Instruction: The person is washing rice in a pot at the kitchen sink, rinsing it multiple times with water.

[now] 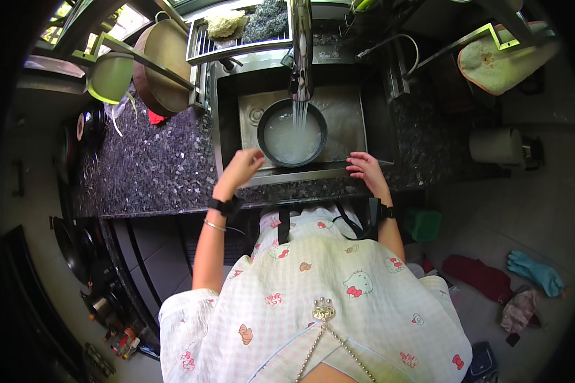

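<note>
A dark round pot (269, 148) stands in the steel sink (350, 121), with cloudy whitish water inside. From the chrome faucet (302, 83) a stream of water runs into it. My left hand (241, 167) hovers by the sink's front left edge, just off the pot's rim, its fingers loosely bent and holding nothing. Over the front edge to the right of the pot is my right hand (364, 170), open, fingers apart and nothing in them. A black band sits on each of my wrists.
Dark speckled stone counter (160, 163) surrounds the sink. Behind it a wire rack (201, 48) holds a pale sponge (227, 23) and a dark scouring pad (266, 20). A round wooden board (163, 64) leans at the left. Gloves (535, 273) and cloths lie on the floor at right.
</note>
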Tool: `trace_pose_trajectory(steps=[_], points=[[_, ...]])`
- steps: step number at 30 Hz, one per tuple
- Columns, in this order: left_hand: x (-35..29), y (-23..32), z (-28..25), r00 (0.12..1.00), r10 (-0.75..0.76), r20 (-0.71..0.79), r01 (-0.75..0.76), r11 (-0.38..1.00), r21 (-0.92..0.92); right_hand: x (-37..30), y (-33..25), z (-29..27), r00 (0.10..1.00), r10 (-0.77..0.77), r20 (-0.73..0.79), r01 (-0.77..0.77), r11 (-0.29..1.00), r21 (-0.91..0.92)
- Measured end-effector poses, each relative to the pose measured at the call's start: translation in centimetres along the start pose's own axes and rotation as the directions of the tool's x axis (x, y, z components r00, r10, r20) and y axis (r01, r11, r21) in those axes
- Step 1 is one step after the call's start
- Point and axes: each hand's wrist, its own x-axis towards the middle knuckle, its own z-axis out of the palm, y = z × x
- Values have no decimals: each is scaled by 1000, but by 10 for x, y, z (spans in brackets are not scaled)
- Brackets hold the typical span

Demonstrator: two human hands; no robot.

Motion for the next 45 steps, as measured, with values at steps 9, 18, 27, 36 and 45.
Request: trace_pose_trajectory(steps=[9, 18, 27, 36, 45], points=[[222, 7, -33, 963, 268, -6, -268, 963, 15, 6, 2, 8, 998, 53, -36, -54, 998, -27], [203, -12, 1, 939, 214, -269, -271, 942, -197, 34, -6, 9, 995, -8, -103, 5, 1000, -28], [137, -165, 56, 842, -538, -37, 532, 840, -106, 138, 41, 82, 970, -69, -234, -43, 896, -441], [161, -124, 135, 984, -155, -89, 178, 812, 556, 153, 39, 62, 985, -102, -137, 19, 863, -505], [168, -74, 141, 920, -375, 115, 257, 797, 546, 146, 47, 52, 981, -98, -167, 7, 879, -477]])
